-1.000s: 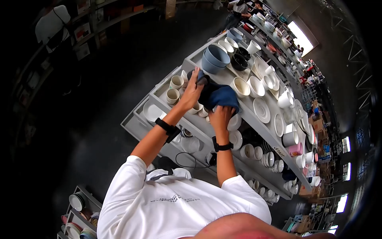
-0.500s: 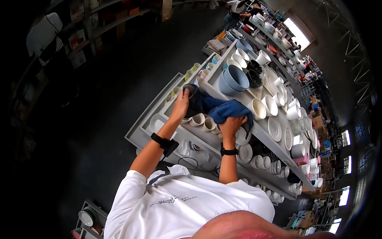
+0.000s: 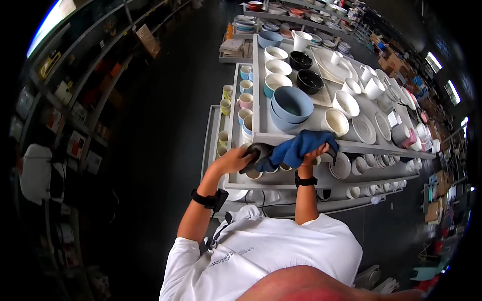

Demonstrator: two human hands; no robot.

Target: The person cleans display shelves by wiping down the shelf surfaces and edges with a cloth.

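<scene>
My left hand (image 3: pixel 235 159) is closed on a dark, shiny rounded item (image 3: pixel 259 155), perhaps a bowl, whose exact shape I cannot make out. A blue cloth (image 3: pixel 301 146) runs from that item to my right hand (image 3: pixel 315 153), whose fingers are wrapped round it. Both hands are in front of the shelf unit's top edge (image 3: pixel 271 138). Just beyond the cloth stand stacked blue bowls (image 3: pixel 292 105) and a cream bowl (image 3: pixel 335 123). Cups on the lower shelf are partly hidden behind the cloth.
Black bowls (image 3: pixel 310 81), white plates (image 3: pixel 364 129) and mugs fill the top shelf. Coloured cups (image 3: pixel 245 101) line a lower tier at its left. A person in a white top (image 3: pixel 36 173) is at the far left, beside tall racks (image 3: pixel 95 55).
The view has turned, bringing the shelf unit more upright in the picture and showing more racks at left. The dark item and cloth are lower in view, still held by both hands.
</scene>
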